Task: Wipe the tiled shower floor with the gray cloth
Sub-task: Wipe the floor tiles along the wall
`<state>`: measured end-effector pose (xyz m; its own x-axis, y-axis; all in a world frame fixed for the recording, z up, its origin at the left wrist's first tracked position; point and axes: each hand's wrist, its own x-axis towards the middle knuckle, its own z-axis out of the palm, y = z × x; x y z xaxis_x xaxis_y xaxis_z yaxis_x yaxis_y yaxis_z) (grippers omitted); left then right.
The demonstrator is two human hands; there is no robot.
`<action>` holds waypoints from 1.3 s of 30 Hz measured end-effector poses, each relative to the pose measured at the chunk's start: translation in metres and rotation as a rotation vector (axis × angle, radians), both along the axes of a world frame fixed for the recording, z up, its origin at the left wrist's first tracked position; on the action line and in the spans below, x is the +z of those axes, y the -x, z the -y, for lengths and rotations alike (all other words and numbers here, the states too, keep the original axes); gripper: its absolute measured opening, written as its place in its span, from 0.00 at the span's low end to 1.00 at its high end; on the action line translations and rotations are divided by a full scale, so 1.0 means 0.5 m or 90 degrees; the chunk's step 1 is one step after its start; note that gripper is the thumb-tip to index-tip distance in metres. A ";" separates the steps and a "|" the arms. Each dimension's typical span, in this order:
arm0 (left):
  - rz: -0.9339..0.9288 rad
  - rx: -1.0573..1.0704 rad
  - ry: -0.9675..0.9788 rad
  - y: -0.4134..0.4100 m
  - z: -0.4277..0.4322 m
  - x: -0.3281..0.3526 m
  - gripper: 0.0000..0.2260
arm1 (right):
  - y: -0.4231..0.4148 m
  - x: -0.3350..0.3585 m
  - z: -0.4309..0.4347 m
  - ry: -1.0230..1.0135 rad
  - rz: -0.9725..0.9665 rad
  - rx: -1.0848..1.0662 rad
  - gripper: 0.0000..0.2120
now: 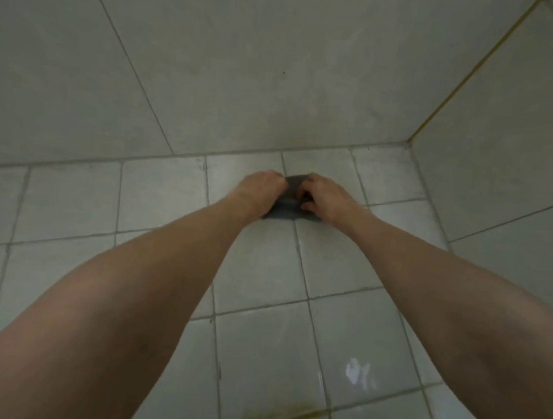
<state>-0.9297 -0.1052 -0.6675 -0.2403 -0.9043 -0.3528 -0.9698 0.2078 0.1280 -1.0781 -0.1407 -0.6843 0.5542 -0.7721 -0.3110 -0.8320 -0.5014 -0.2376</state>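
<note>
The left hand (261, 188) rests knuckles-up with its fingers curled down onto the left edge of the small dark gray cloth (288, 206), gripping it. The cloth lies flat on the pale square-tiled shower floor (158, 194), across a grout line, near the foot of the large-tiled back wall (232, 75). The right hand (326, 195) has its fingers bent closed on the cloth's right edge. Further right, a second tiled wall (509, 134) meets the first at a yellowed corner seam (467, 78).

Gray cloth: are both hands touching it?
Touching. Head view shows the left hand and right hand pressing opposite ends of the gray cloth.
</note>
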 end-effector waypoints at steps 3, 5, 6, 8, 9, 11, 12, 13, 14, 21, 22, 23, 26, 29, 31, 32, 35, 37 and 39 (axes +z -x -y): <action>0.025 0.040 0.051 -0.022 0.053 -0.003 0.13 | -0.040 -0.005 0.057 0.047 0.021 -0.058 0.15; 0.063 0.042 0.092 -0.041 0.081 -0.010 0.12 | -0.069 -0.008 0.082 0.064 0.031 -0.107 0.15; 0.082 0.045 0.109 -0.050 0.091 -0.016 0.12 | -0.081 -0.011 0.089 0.073 0.029 -0.118 0.15; 0.091 0.063 0.119 -0.063 0.105 -0.024 0.13 | -0.094 -0.015 0.100 0.083 0.034 -0.122 0.15; 0.084 0.076 0.112 -0.068 0.110 -0.026 0.13 | -0.095 -0.015 0.104 0.076 0.036 -0.124 0.15; 0.070 0.093 0.081 -0.071 0.109 -0.021 0.14 | -0.093 -0.013 0.104 0.053 0.034 -0.139 0.16; 0.067 0.088 0.064 -0.069 0.106 -0.015 0.15 | -0.094 -0.010 0.098 0.045 0.033 -0.155 0.16; 0.065 0.076 0.050 -0.066 0.097 -0.008 0.15 | -0.094 -0.006 0.087 0.039 0.031 -0.172 0.16; 0.062 0.060 0.041 -0.064 0.081 -0.003 0.15 | -0.095 -0.001 0.069 0.033 0.028 -0.187 0.16; 0.041 -0.042 -0.002 -0.077 -0.080 0.005 0.14 | -0.108 0.028 -0.115 -0.027 -0.007 -0.274 0.15; 0.037 -0.053 -0.013 -0.089 -0.109 0.010 0.14 | -0.125 0.036 -0.149 -0.044 -0.015 -0.294 0.15; 0.041 -0.063 -0.022 -0.092 -0.130 0.014 0.14 | -0.133 0.039 -0.170 -0.058 -0.019 -0.308 0.14; 0.035 -0.112 -0.037 -0.136 -0.211 0.022 0.13 | -0.179 0.041 -0.250 -0.087 -0.040 -0.334 0.12; 0.025 -0.135 -0.037 -0.180 -0.277 0.026 0.14 | -0.227 0.044 -0.321 -0.108 -0.054 -0.369 0.11; 0.023 -0.144 -0.042 -0.198 -0.305 0.027 0.14 | -0.247 0.040 -0.364 -0.118 -0.072 -0.386 0.12; 0.019 -0.151 -0.028 -0.206 -0.314 0.016 0.14 | -0.253 0.040 -0.375 -0.112 -0.079 -0.391 0.12; 0.009 -0.164 -0.003 -0.215 -0.318 -0.007 0.14 | -0.251 0.041 -0.362 -0.136 -0.108 -0.365 0.11; 0.000 -0.155 -0.002 -0.207 -0.320 -0.014 0.15 | -0.255 0.044 -0.339 -0.163 -0.141 -0.345 0.14; 0.005 -0.147 0.001 -0.195 -0.321 -0.014 0.18 | -0.264 0.041 -0.328 -0.132 -0.162 -0.324 0.19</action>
<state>-0.8321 0.0553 -0.6747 -0.4380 -0.8264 -0.3540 -0.8976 0.4240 0.1208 -0.9462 0.0233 -0.6640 0.0187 -0.8299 -0.5575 -0.9987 0.0104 -0.0491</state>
